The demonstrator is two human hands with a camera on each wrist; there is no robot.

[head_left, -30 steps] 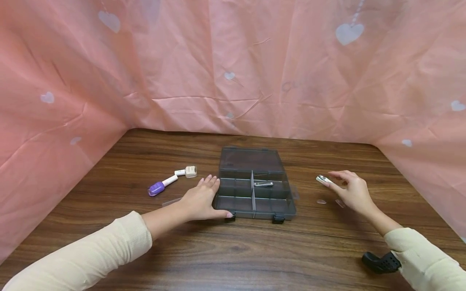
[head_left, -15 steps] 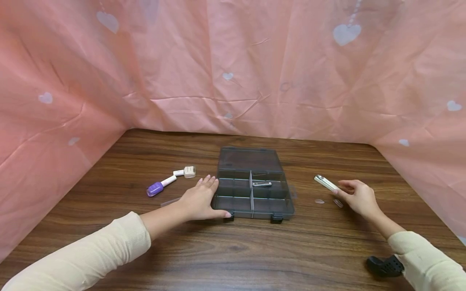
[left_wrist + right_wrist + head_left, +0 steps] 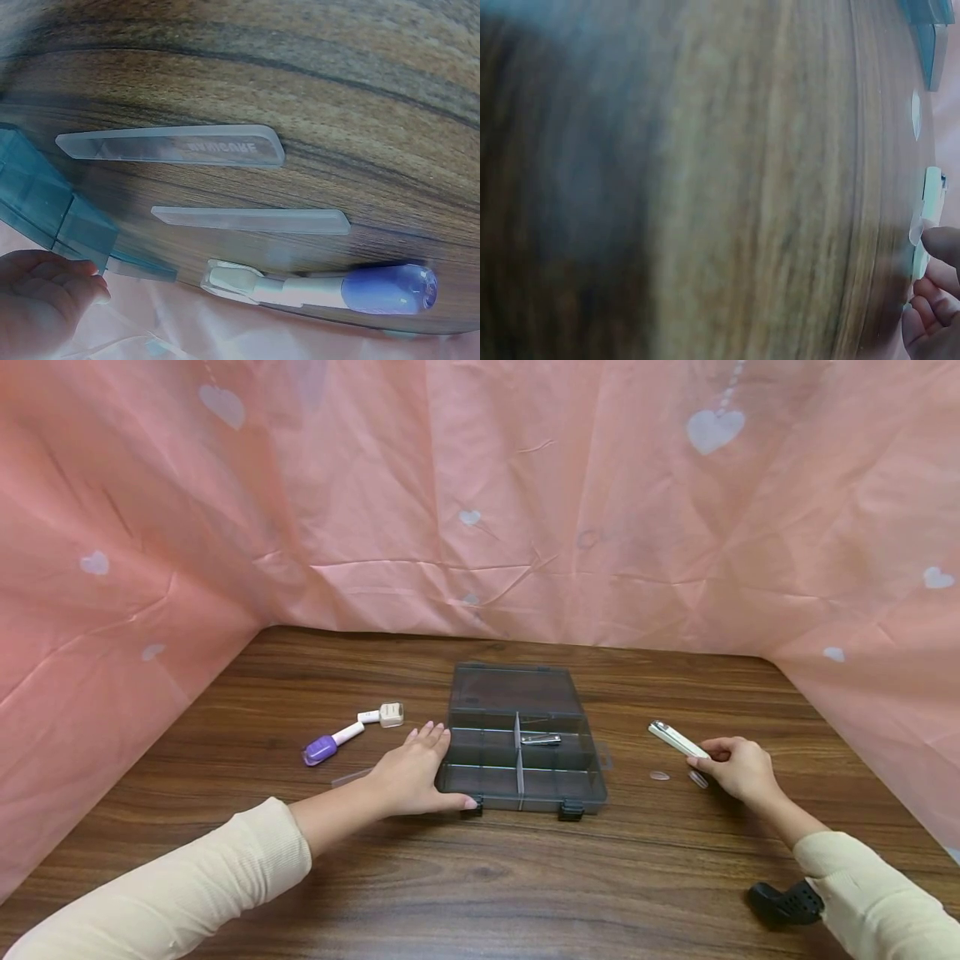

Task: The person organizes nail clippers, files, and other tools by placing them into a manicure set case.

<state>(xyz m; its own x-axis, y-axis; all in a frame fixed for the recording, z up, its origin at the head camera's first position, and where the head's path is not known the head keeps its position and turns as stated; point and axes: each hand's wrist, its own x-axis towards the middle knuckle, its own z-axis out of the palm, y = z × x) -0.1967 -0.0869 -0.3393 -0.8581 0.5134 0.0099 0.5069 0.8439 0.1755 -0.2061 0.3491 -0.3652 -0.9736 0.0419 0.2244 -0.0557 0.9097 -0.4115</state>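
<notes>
My left hand (image 3: 408,774) rests against the left side of a smoky plastic organizer box (image 3: 480,778), fingers extended and thumb at a front latch. The box lies open, its lid folded back. A small silver nail clipper (image 3: 541,739) sits in its back right compartment. To the right, my right hand (image 3: 738,768) pinches the near end of larger white nail clippers (image 3: 675,739) between thumb and fingers. In the right wrist view these clippers (image 3: 932,196) are partly hidden behind the fingers. Two clear nail-shaped pieces, one the left piece (image 3: 659,775), lie just in front of the clippers.
Left of the box lie a purple nail polish bottle (image 3: 321,749) and a cream one (image 3: 391,715). Two translucent flat strips, one a lettered strip (image 3: 172,146), lie near the left forearm. A black perforated object (image 3: 786,903) sits by the right sleeve. Pink cloth (image 3: 600,527) surrounds the table.
My right hand has slid back toward me along the white clippers, from near their far end to their near end, uncovering their body. The left hand has stayed at the box.
</notes>
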